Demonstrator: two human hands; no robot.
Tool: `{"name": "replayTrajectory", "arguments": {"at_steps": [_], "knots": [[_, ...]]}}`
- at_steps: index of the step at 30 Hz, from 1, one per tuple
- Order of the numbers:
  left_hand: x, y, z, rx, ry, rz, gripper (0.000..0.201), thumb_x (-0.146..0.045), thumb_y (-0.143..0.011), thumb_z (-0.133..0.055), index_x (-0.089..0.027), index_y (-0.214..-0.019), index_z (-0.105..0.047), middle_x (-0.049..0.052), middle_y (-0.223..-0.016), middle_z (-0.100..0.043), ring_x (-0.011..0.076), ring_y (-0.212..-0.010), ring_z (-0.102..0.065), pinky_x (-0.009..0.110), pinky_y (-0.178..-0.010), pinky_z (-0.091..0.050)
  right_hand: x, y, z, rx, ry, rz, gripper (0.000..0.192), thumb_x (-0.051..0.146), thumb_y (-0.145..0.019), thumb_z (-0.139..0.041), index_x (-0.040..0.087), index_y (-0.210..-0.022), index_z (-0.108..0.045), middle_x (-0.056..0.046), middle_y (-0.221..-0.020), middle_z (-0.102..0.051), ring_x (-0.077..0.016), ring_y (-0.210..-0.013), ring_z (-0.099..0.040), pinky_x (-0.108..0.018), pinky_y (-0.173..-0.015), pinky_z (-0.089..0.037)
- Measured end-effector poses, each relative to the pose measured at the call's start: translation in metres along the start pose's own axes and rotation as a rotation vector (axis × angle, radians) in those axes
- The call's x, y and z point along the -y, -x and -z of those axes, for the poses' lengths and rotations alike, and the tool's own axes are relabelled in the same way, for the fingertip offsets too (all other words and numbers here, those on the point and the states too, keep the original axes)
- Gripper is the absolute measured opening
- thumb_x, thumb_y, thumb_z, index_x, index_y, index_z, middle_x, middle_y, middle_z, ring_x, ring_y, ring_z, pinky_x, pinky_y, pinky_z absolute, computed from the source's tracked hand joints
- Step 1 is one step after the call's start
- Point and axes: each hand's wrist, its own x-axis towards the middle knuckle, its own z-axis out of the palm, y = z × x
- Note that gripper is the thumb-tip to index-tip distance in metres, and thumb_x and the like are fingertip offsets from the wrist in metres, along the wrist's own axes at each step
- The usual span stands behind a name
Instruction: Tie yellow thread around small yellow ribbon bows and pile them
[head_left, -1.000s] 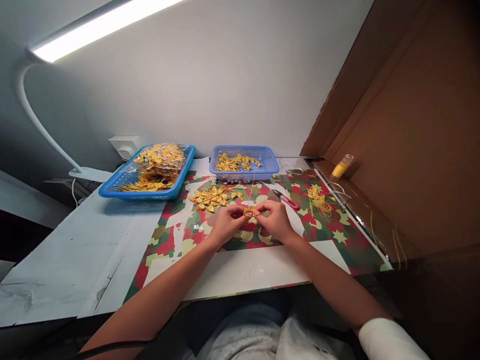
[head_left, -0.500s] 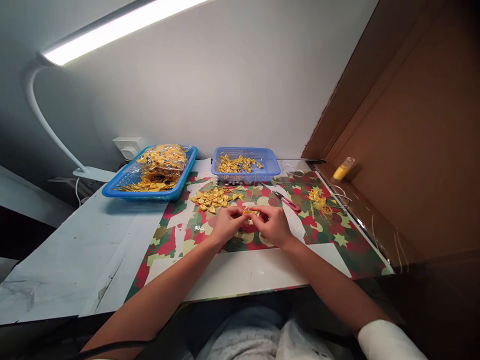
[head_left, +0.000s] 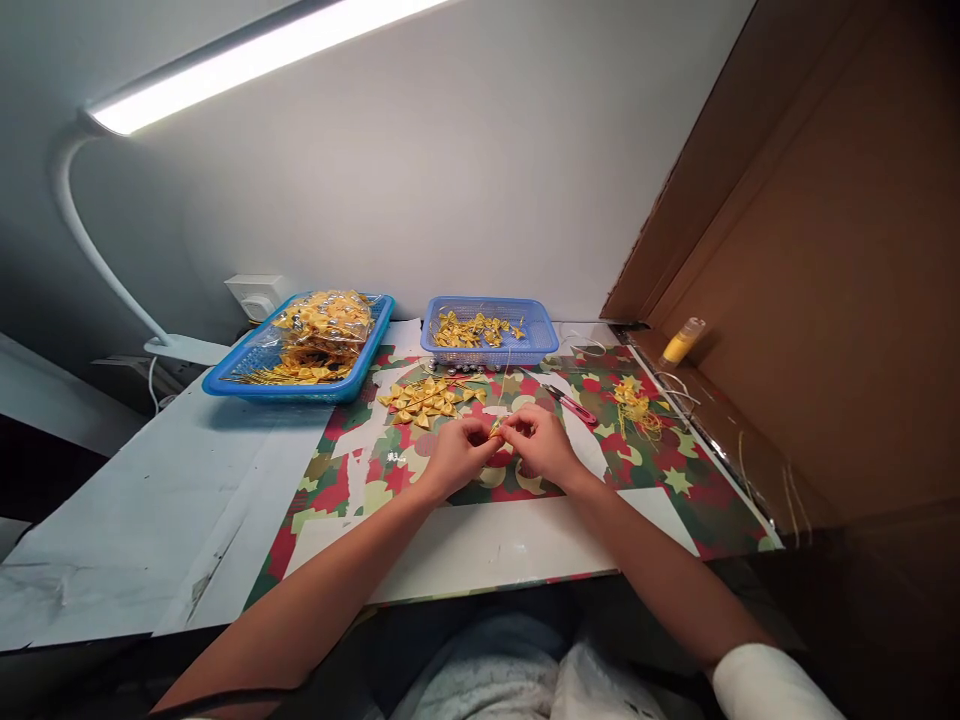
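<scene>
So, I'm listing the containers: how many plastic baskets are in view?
2. The bright blue basket is on the left, holding a clear bag; the paler blue basket is at the back, by the wall. Another could be hidden, nested under the first.

In your way: bow pile [head_left: 427, 400], beyond your left hand [head_left: 459, 455]; pink cutter [head_left: 577, 407], beyond your right hand [head_left: 544, 442]; thin strand [head_left: 505, 383], between; blue basket [head_left: 537, 328], farther back. Your passage: white strip [head_left: 495, 540], centre, near side.

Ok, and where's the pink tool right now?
In the head view, the pink tool lies right of centre, just beyond the right hand, with the yellow tangle farther right.
</scene>
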Motion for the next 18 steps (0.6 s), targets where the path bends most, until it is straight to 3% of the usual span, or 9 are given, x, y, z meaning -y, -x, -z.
{"name": "replayTrajectory", "arguments": {"at_steps": [5, 11, 14, 18], "knots": [[0.003, -0.006, 0.005, 0.047, 0.219, 0.098, 0.033, -0.043, -0.065, -0.071, -0.014, -0.056, -0.059, -0.002, -0.053, -0.054, 0.0094, -0.05, -0.046, 0.021, -0.049, -0.033, 0.006, 0.001, 0.004, 0.072, -0.238, 0.062, 0.019, 0.035, -0.08, -0.054, 0.02, -0.069, -0.056, -0.002, -0.08, -0.05, -0.0157, -0.077, -0.051, -0.028, -0.071, -0.043], [0.003, -0.011, 0.011, -0.01, 0.319, 0.176, 0.03, -0.04, -0.06, -0.075, -0.014, -0.054, -0.061, -0.002, -0.05, -0.054, 0.0087, -0.049, -0.045, 0.022, -0.05, -0.034, 0.024, 0.005, 0.04, 0.325, -0.555, 0.157, 0.024, 0.042, -0.083, -0.057, 0.02, -0.071, -0.056, -0.005, -0.095, -0.048, -0.0199, -0.093, -0.047, -0.033, -0.084, -0.04], [0.0, -0.012, 0.013, -0.038, 0.342, 0.189, 0.026, -0.037, -0.062, -0.074, -0.015, -0.054, -0.063, -0.002, -0.049, -0.054, 0.0086, -0.048, -0.045, 0.022, -0.051, -0.035, 0.03, 0.006, 0.059, 0.381, -0.718, 0.207, 0.023, 0.04, -0.082, -0.06, 0.021, -0.071, -0.057, -0.005, -0.089, -0.047, -0.0199, -0.088, -0.046, -0.035, -0.084, -0.04], [0.0, -0.013, 0.015, -0.063, 0.363, 0.196, 0.022, -0.034, -0.062, -0.074, -0.015, -0.054, -0.064, -0.001, -0.05, -0.055, 0.0083, -0.047, -0.045, 0.022, -0.05, -0.035, 0.035, 0.01, 0.078, 0.355, -0.839, 0.303, 0.02, 0.037, -0.085, -0.06, 0.023, -0.071, -0.058, -0.001, -0.072, -0.044, -0.018, -0.077, -0.045, -0.035, -0.082, -0.041]]}}
